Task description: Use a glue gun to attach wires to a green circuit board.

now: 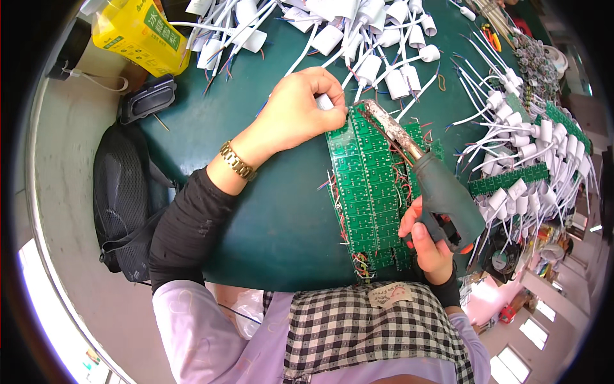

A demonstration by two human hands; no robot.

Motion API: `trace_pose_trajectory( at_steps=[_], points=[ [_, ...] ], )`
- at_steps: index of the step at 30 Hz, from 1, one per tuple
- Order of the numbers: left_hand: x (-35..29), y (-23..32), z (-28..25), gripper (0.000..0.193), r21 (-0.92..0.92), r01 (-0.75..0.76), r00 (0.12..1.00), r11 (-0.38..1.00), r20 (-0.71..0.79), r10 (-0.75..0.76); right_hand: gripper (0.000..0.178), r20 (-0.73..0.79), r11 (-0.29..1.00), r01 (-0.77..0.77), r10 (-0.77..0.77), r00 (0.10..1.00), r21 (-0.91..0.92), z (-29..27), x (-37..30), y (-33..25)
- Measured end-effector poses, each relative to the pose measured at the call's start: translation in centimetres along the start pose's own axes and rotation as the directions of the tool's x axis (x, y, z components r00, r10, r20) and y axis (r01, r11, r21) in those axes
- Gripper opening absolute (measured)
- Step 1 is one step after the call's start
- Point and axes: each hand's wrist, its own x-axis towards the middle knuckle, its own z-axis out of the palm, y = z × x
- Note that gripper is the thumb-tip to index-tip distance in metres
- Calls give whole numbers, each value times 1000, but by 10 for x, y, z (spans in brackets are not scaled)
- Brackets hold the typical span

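Observation:
My left hand (295,110), in the upper middle, has its fingers closed around a white plastic cap (324,102), mostly hidden by the fingers. Thumb and fingertips meet at the far left corner of a green circuit board panel (366,185). The panel is divided into rows of small boards and lies lengthwise before me. My right hand (428,251) grips a dark soldering gun (453,195) from below. The gun's worn metal barrel (391,127) slants over the panel, its front end near my left fingertips. Whether its tip touches the board cannot be made out.
White caps with cables (364,38) heap at the back, and more (511,141) lie right among green board strips (511,179). Red and white wires (403,182) stick out beside the panel. A yellow carton (141,37), black case (148,99) and black bag (125,192) stand left.

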Motion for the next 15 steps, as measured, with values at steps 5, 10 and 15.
trace_pose_trajectory(
  at_steps=[5,10,15],
  points=[
    [1,1,-1,5,14,8,1000,1000,10,-8,29,40,998,-34,36,999,-49,-5,-1,-1],
    [2,-1,-1,5,32,6,1000,999,4,-6,5,-86,999,-51,51,995,4,2,1,-3],
    [2,-3,-1,6,65,2,1000,998,1,-2,31,-36,999,-35,37,999,40,2,-2,2]
  ],
)
